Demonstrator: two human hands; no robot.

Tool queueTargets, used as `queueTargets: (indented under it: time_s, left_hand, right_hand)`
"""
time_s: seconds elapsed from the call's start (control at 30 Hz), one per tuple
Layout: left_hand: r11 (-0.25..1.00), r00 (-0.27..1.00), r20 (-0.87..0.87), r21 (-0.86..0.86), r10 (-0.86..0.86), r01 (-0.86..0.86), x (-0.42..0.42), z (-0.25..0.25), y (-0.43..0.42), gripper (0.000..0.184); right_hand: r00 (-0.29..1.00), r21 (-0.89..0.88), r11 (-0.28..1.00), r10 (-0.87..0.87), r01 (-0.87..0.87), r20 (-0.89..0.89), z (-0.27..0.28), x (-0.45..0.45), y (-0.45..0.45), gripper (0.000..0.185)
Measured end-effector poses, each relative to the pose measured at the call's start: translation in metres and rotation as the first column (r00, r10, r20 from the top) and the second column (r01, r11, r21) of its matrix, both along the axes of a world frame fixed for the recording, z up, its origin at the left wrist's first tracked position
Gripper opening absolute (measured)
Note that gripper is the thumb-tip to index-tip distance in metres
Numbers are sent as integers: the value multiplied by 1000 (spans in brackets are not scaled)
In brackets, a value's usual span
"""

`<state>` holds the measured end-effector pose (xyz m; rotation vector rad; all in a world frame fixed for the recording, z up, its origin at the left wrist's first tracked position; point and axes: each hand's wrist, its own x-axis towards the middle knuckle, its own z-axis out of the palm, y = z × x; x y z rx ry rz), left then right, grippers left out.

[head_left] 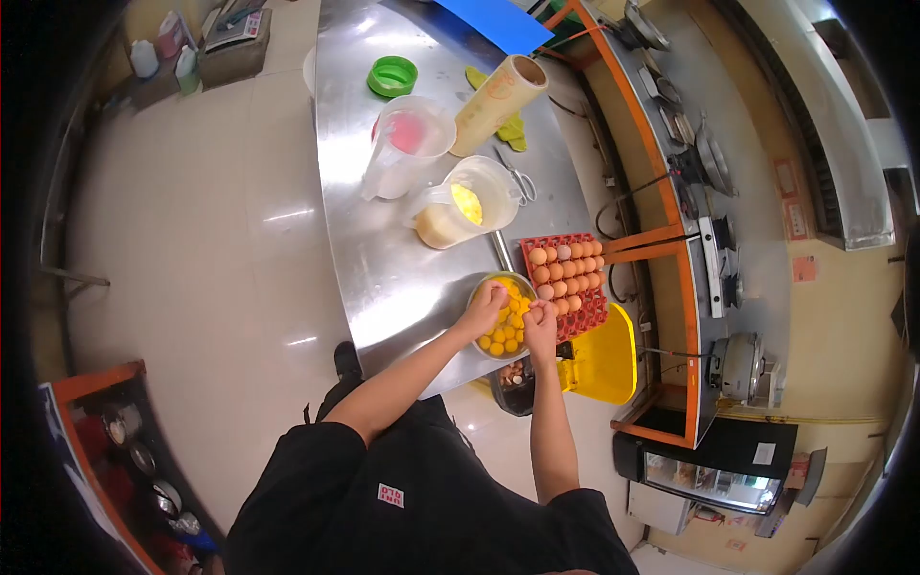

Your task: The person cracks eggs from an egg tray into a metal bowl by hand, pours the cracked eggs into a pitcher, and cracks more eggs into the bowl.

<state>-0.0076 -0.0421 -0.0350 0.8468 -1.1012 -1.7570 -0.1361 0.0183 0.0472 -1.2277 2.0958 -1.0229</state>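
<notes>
Several egg yolks lie in a round metal bowl near the table's front edge. My left hand is over the bowl's left part, its fingers curled around what looks like an egg. Over the bowl's right rim is my right hand, fingers bent together; what they hold, if anything, is too small to tell. Just right of the bowl, a red tray carries several brown eggs. Behind the bowl stands a clear jug with yellow contents.
Another jug, a green ring-shaped lid, a film roll and scissors are on the metal table. A yellow bin and a black container with eggshells stand beyond the right front edge.
</notes>
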Motion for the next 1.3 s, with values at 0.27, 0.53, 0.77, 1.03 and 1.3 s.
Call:
queueTargets:
  time_s: [0.27, 0.53, 0.77, 1.03, 1.3]
  left_hand:
    - [977, 993, -91, 189, -78, 94, 25, 34, 0, 36]
    - [969, 985, -132, 205, -113, 139, 22, 24, -5, 35]
    - [957, 975, -193, 240, -114, 160, 25, 24, -4, 36]
    - [964, 983, -127, 214, -131, 156, 26, 22, -4, 34]
    - [945, 976, -131, 258, -175, 204, 27, 22, -8, 38]
  right_hand:
    - [946, 79, 995, 80, -57, -315, 4, 30, 1, 26]
    - [908, 150, 986, 121, -65, -400, -14, 27, 4, 26]
    - [906, 261, 963, 162, -59, -392, -21, 20, 3, 36]
    - [729, 216, 969, 233, -119, -644, 104, 18, -11, 63]
    - [742, 123, 989, 141, -79, -656, 307, 46, -8, 65]
